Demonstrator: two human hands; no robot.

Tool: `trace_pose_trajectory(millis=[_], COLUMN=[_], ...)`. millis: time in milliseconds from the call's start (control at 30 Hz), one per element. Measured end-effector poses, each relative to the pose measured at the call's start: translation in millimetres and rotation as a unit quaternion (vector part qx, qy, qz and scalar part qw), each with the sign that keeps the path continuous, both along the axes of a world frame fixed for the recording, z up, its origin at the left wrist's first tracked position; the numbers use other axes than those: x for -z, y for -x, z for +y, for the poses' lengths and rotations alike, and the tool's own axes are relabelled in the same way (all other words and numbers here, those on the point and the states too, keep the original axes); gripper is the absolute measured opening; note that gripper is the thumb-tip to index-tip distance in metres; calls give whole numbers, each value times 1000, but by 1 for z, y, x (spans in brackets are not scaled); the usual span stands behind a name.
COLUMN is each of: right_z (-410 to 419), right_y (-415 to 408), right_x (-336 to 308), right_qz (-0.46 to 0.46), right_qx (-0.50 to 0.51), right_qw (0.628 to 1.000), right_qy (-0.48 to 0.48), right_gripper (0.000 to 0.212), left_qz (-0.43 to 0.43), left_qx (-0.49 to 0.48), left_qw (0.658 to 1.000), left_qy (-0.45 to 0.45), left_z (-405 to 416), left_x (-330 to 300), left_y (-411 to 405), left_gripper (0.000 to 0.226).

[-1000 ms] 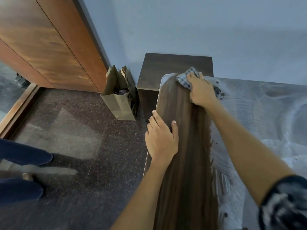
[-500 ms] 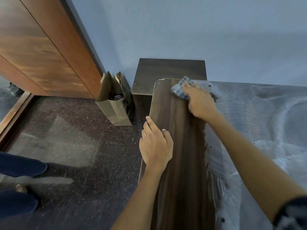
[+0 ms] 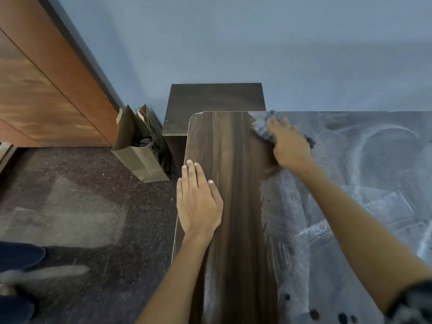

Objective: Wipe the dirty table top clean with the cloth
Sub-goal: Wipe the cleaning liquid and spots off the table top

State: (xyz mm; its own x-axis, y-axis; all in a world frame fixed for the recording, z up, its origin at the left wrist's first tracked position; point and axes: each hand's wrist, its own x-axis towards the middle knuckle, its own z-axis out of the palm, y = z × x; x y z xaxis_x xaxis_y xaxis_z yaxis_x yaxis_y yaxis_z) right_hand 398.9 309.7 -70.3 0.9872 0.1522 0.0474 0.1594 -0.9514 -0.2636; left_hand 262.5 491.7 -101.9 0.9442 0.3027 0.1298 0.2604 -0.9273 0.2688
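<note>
The dark wood table top point(image 3: 233, 183) fills the right half of the view. Its left strip shows bare wood grain; the rest to the right is coated in smeared white-grey powder point(image 3: 362, 178) with a few dark spots near the front. My right hand point(image 3: 288, 146) presses a blue-grey checked cloth point(image 3: 263, 127) onto the table near its far edge, at the border between bare wood and powder. Most of the cloth is hidden under the hand. My left hand point(image 3: 198, 202) lies flat with straight fingers on the table's left edge.
A low dark cabinet point(image 3: 215, 101) stands behind the table against the blue wall. Brown paper bags point(image 3: 140, 150) lean beside it on the speckled floor. A wooden door point(image 3: 46, 85) is at the left. A person's dark trouser legs point(image 3: 18, 277) show at bottom left.
My right hand has slid the cloth rightward along the far edge, from the table's far left corner onto the powdered area. My left hand has stayed on the left edge.
</note>
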Motion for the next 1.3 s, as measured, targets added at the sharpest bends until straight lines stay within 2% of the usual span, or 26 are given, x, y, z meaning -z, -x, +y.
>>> trace_pose_trajectory(millis=[100,167,267,367,433,500,567,633,700,800,933,967,1033,1133,1233,1300], right_z=[16,42,67,42,13,-9,-13,3,28,55,22,6,-23,-27,12,33], right_y=[-40,-37,8,53,55,26,-12,-35,-35,12,96,104,90,41,35,69], right_x=[-5,-5,-5,3,9,11,5,2,4,4,3,4,5,-4,-2,2], right_qz=[26,32,26,8,-16,-18,5,24,38,38,26,22,13,44,57,53], right_qx=[6,-14,-132,-205,-138,-14,30,28,1,-109,-222,-209,-105,-6,-7,-87], right_qw=[1000,999,991,979,990,1000,1000,999,999,993,974,977,994,999,998,994], right_qy=[3,-14,-25,-17,-23,-14,4,1,-8,-16,-25,-26,-31,0,-18,-33], right_gripper=[61,62,65,67,72,73,67,60,64,71,69,72,77,70,72,76], left_qz=[4,4,2,-1,-2,-3,-2,-4,-5,-13,-11,-12,-10,-9,-12,-17], left_qx=[2,1,4,6,8,7,4,5,5,11,20,21,25,33,54,74], left_qw=[1000,1000,1000,1000,1000,1000,1000,1000,999,999,999,998,998,998,995,993], left_qy=[5,11,20,28,30,26,22,26,36,41,49,52,54,59,81,96], left_z=[0,0,1,1,1,1,1,1,2,3,5,5,6,6,9,11], left_x=[0,0,-1,-1,-1,1,1,1,0,-1,0,0,0,-2,-6,-7], left_y=[-1,-1,0,0,1,0,0,0,-1,1,1,1,1,2,4,7], left_gripper=[57,57,57,58,57,57,56,53,51,52,52,51,50,49,46,45])
